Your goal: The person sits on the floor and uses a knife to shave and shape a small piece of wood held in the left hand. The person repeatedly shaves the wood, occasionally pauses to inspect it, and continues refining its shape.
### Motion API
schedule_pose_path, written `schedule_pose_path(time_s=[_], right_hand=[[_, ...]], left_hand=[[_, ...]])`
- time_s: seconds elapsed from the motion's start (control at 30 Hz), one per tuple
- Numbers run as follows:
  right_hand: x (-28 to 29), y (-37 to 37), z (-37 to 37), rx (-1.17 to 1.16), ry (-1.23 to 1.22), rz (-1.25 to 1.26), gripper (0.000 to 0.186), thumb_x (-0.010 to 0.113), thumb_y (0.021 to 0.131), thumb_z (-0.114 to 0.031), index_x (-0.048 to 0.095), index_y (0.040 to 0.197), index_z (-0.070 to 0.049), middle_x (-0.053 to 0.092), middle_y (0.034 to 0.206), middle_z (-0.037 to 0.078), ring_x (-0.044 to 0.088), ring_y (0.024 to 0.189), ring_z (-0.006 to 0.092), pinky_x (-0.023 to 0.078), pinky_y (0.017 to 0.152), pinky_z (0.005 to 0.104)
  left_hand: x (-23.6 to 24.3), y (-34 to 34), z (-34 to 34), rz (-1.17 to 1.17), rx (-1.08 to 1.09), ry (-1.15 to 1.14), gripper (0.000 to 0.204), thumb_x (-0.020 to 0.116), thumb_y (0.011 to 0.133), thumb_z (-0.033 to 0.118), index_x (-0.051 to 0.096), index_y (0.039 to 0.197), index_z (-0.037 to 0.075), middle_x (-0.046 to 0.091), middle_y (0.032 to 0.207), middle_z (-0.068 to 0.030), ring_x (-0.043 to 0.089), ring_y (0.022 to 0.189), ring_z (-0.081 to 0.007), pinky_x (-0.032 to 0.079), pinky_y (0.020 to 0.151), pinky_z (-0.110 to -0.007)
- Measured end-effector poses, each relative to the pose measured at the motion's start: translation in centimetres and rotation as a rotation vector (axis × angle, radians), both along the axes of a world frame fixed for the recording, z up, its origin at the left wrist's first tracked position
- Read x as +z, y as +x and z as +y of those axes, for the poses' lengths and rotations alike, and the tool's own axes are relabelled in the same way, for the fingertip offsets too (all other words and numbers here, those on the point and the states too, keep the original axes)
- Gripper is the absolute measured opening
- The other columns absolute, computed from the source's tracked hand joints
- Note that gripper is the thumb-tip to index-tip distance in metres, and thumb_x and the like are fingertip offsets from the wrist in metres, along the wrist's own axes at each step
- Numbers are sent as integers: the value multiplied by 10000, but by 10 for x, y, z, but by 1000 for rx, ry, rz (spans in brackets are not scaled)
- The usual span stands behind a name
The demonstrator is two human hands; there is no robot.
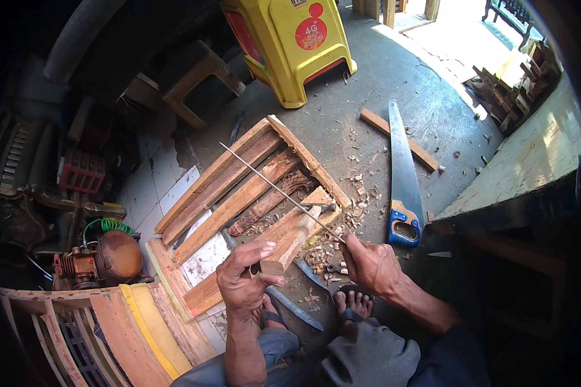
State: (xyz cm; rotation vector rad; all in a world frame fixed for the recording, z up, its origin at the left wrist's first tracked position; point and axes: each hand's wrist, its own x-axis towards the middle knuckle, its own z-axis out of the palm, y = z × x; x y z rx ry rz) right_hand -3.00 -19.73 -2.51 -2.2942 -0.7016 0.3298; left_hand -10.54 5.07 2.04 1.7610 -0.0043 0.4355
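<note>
My left hand is closed around the near end of a short wooden piece, its narrowed far end pointing away from me. In my closed right hand is a long thin rod-like tool. It slants up and left, passing over the wooden piece's narrowed end. Whether the tool is a round rod or a blade seen edge-on, I cannot tell; its handle end is hidden by my fingers. Beneath both hands, a slatted wooden frame lies on the floor, with a carved piece of wood among its slats.
A handsaw with a blue and orange handle lies to the right, across a wooden strip. Wood shavings litter the floor near my feet. A yellow plastic stool stands beyond; an air compressor sits left.
</note>
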Motion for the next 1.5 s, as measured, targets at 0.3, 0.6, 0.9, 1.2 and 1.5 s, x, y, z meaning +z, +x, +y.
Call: schedule_pose_path(time_s=[0.3, 0.6, 0.9, 1.2, 1.5], right_hand=[[-3, -5, 2, -14, -19, 86, 141, 608, 946, -144, 516, 1012, -59, 649, 722, 229, 662, 635, 442, 503, 539, 538], [12, -21, 17, -14, 174, 1, 180, 628, 936, -67, 560, 1096, -18, 646, 720, 208, 668, 603, 387, 514, 513, 480], [3, -22, 19, 29, -31, 102, 193, 638, 938, -79, 562, 1105, -19, 651, 733, 207, 682, 632, 374, 535, 534, 449], [15, -17, 21, 53, -29, 63, 237, 640, 906, -26, 561, 1129, -16, 673, 775, 194, 681, 634, 374, 539, 544, 458], [22, -17, 20, 31, 98, -4, 282, 634, 871, -44, 527, 1132, -27, 664, 759, 196, 678, 628, 389, 531, 523, 482]], left_hand=[[-6, 5, -8, -92, 223, -56, 535, 944, 657, 108, 608, 1061, 7, 608, 1074, -82, 637, 952, -159, 543, 826, -275], [-2, 10, -32, -46, 324, -144, 499, 924, 721, 82, 551, 1039, -10, 510, 1012, -37, 559, 875, -101, 480, 795, -233], [0, 10, -33, -70, 306, -115, 468, 893, 775, 86, 537, 1061, -15, 514, 1010, -38, 566, 844, -86, 492, 750, -217], [-4, 6, -19, -29, 283, -72, 354, 795, 886, 73, 490, 1056, 21, 489, 1010, -27, 580, 754, -83, 516, 574, -220], [-6, 10, -18, -8, 312, -35, 370, 815, 868, 78, 484, 1025, 22, 479, 983, -25, 570, 751, -78, 510, 598, -212]])
